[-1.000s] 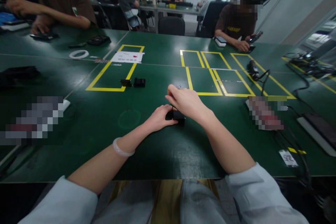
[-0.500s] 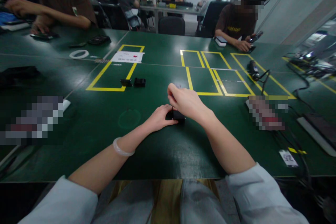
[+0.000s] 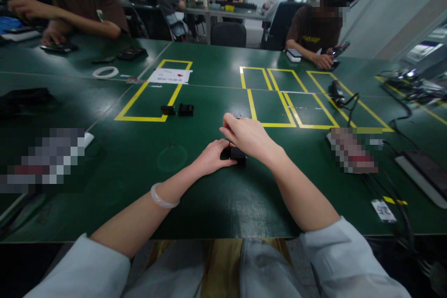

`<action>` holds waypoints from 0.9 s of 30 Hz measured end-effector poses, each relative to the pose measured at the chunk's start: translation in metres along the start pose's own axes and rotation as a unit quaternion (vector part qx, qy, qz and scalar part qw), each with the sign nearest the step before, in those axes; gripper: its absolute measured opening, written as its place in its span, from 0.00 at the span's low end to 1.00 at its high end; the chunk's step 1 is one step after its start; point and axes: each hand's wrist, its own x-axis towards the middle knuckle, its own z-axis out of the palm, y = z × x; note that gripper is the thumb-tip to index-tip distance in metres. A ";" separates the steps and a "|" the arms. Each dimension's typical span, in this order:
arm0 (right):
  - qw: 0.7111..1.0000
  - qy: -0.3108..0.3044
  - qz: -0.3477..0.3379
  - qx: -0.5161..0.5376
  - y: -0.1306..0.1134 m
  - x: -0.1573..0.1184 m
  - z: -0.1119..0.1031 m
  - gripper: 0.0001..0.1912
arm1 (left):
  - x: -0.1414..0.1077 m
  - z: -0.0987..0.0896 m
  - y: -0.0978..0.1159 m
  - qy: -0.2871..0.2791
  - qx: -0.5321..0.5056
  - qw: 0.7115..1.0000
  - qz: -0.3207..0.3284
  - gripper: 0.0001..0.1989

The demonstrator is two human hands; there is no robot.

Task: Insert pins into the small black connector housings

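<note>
The tabletop (image 3: 240, 205) looks smooth and glossy, the black block (image 3: 238, 153) matt plastic, the sheet (image 3: 167, 75) paper, the sleeves (image 3: 84, 270) cloth.

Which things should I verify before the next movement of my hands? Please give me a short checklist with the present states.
1. Left hand holds the black block on the table: ok.
2. Right hand is positioned over the block: ok.
3. What the right fingers grip: cannot tell, hidden.
4. Block fully visible: not ok, hands cover part.
5. Two small black pieces lie apart from both hands: ok.
6. Bracelet is clear of the block: ok.
</note>
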 end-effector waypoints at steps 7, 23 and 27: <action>1.000 -0.001 0.008 0.004 -0.001 0.000 -0.002 0.13 | 0.000 0.000 -0.001 0.004 -0.001 1.000 -0.002 0.23; 1.000 -0.008 0.008 -0.002 -0.001 0.002 0.000 0.15 | 0.001 0.002 -0.003 0.002 0.009 1.000 0.005 0.23; 1.000 -0.008 0.011 -0.009 0.000 0.002 0.001 0.14 | 0.000 0.001 -0.001 -0.003 0.012 1.000 -0.007 0.23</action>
